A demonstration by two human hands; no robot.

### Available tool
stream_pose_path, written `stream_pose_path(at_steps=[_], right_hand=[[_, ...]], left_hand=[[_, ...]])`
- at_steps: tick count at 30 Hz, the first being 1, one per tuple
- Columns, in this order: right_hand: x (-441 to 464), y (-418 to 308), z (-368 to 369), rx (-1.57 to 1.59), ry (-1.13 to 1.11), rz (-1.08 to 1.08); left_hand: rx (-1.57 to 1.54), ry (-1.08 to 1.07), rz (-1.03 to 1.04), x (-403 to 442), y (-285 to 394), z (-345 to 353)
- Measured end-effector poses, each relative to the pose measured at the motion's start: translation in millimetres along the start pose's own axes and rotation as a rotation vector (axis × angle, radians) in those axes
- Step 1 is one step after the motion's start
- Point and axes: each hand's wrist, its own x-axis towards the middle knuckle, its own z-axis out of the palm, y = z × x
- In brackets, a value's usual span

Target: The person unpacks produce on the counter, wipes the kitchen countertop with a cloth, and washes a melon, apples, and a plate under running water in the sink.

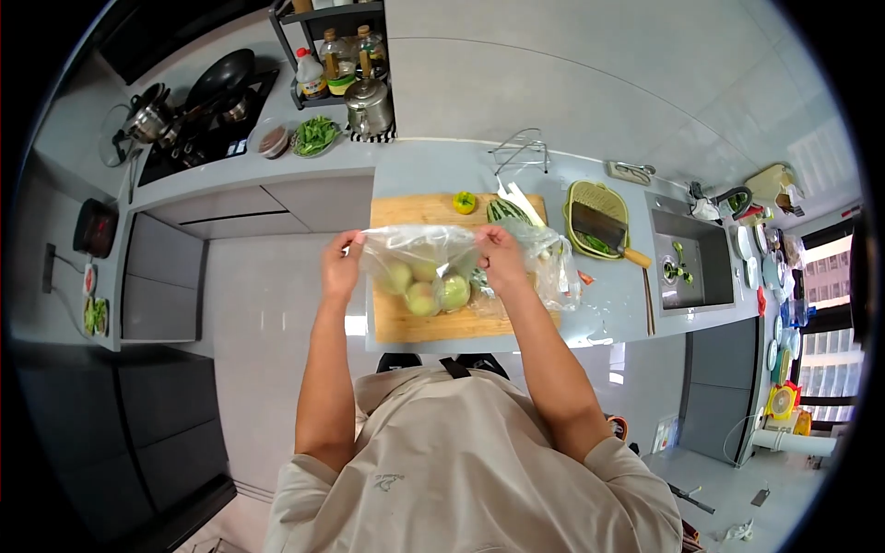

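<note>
Pale counter (431, 168), clear bag (417, 249), between left hand (342, 261) and right hand (500, 255)

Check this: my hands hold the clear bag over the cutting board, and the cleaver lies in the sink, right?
No, the cleaver lies on the green basket, not the sink, as the head view shows. Your left hand and right hand hold the clear bag over the cutting board.

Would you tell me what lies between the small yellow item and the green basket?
In the head view, striped green produce and white stalks lie between them.
</note>
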Motion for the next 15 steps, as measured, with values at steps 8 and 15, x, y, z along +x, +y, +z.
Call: stream_pose_path(at_steps=[8, 15], right_hand=[[5.6, -1.5, 6.5, -0.709, -0.121, -0.353], [3.6, -5.8, 8.6, -0.353, 0.375, -0.409]], left_hand=[[-0.027, -0.197, 0.137, 2.3, 10.1, 26.1], [-0.262, -0.002, -0.159, 11.7, -6.1, 7.7]])
